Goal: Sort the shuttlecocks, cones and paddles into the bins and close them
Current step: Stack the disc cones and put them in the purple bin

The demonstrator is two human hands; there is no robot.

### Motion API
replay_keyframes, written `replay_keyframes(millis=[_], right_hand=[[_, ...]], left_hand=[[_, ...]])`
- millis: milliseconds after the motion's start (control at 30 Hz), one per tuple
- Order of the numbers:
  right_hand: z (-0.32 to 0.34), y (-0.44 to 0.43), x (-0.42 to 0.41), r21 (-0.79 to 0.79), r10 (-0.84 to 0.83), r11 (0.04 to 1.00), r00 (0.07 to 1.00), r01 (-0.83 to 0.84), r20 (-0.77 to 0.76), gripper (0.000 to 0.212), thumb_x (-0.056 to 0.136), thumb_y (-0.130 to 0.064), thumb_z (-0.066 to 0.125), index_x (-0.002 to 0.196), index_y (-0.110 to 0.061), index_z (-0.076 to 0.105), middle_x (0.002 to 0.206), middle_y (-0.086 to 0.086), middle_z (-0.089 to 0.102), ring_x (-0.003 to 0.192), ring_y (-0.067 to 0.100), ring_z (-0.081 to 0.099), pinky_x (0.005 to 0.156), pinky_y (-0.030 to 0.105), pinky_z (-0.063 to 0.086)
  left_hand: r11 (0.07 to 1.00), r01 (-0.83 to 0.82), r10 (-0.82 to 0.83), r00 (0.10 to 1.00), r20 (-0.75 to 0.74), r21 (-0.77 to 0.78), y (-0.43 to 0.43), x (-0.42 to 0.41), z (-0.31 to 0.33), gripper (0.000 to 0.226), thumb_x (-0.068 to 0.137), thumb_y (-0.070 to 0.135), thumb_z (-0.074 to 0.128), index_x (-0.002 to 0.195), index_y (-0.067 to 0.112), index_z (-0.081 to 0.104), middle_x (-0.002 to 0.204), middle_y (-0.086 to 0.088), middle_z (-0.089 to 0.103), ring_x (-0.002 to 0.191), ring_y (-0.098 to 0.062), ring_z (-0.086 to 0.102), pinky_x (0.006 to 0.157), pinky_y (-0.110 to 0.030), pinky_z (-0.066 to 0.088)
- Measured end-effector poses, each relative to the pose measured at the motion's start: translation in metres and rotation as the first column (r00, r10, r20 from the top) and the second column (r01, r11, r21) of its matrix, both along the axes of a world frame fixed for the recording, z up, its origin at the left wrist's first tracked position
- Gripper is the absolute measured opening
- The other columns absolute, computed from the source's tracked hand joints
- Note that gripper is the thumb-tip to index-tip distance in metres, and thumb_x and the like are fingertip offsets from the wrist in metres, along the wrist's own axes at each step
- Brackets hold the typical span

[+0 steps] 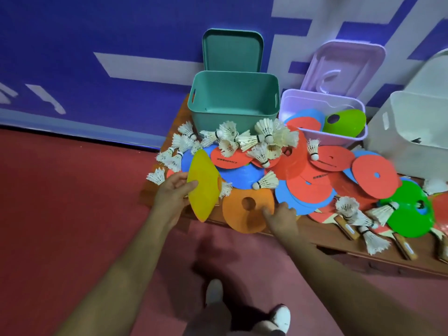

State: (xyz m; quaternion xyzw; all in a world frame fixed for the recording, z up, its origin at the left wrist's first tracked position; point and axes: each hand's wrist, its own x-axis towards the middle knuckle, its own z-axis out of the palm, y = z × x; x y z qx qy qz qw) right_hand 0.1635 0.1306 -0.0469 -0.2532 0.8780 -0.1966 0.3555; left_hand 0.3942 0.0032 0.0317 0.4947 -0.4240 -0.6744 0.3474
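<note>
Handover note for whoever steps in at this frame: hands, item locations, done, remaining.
Left hand grips a yellow cone, lifted on edge. Right hand touches the orange cone at the front edge of the table.
Lilac bin holds a few cones; teal bin looks empty; white bin contents unclear; all three open.
Left to do: shuttlecocks, remaining cones and paddles lie on the table; sort them, close bins.

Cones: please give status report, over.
Left hand grips yellow cone. Right hand touches orange cone. Purple bin open, green cone inside. Shuttlecocks scattered on top.
</note>
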Motion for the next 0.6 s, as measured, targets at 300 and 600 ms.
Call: replay_keyframes(millis=[300, 600], right_hand=[[-0.037, -0.028, 0.032, 0.108, -0.233, 0.969, 0.969, 0.223, 0.088, 0.074, 0.093, -0.050, 0.057, 0.138, 0.003, 0.030, 0.142, 0.025, 0.038, 0.128, 0.040, 0.043, 0.101, 0.043, 0.039], [-0.053, -0.042, 0.021, 0.208, -0.130, 0.967, 0.988, 0.144, -0.080, 0.057, 0.089, -0.058, 0.050, 0.115, -0.008, 0.059, 0.115, 0.013, 0.065, 0.105, 0.034, 0.062, 0.084, 0.038, 0.048]], left_hand=[[0.989, 0.141, -0.140, 0.990, -0.023, 0.043, -0.032, 0.011, -0.020, 0.012, 0.089, 0.000, 0.060, 0.092, 0.011, 0.065, 0.088, -0.005, 0.072, 0.085, -0.019, 0.068, 0.074, -0.036, 0.055], [0.973, 0.220, -0.218, 0.975, -0.037, 0.066, -0.043, 0.003, -0.028, 0.010, 0.089, 0.000, 0.061, 0.097, 0.007, 0.063, 0.093, -0.009, 0.072, 0.087, -0.023, 0.067, 0.073, -0.037, 0.055]])
